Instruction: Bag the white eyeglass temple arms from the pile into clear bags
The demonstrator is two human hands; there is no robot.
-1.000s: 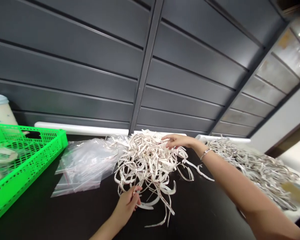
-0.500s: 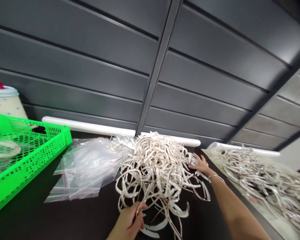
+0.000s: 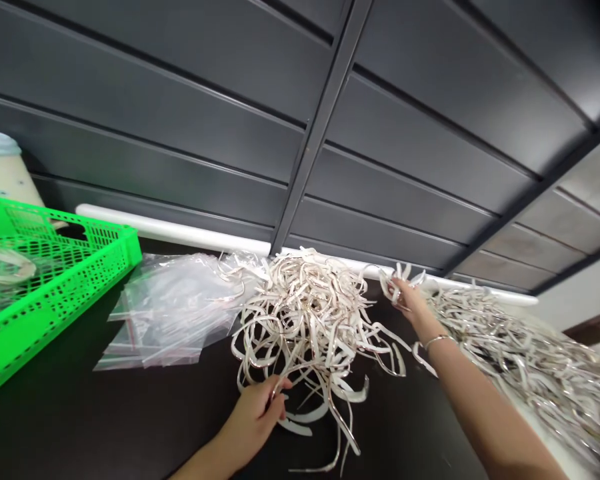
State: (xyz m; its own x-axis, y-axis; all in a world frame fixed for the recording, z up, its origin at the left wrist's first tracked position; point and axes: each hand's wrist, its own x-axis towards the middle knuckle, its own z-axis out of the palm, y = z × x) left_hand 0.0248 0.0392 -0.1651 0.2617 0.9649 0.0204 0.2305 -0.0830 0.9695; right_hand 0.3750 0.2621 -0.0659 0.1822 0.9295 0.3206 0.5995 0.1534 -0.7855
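a person's right hand (image 3: pixel 407 300) curls its fingers around a small bunch of strips (image 3: pixel 403 275) between a loose pile (image 3: pixel 313 307) of pale, curved strips and a second heap (image 3: pixel 525 363) on the right. the left hand (image 3: pixel 257 412), nearly closed, pinches a thin strip (image 3: pixel 291 371) at the pile's near edge. clear plastic bags (image 3: pixel 173 303) and a green crate (image 3: pixel 65 310) lie left on the dark table (image 3: pixel 105 427).

Soft light (dark upper right corner)
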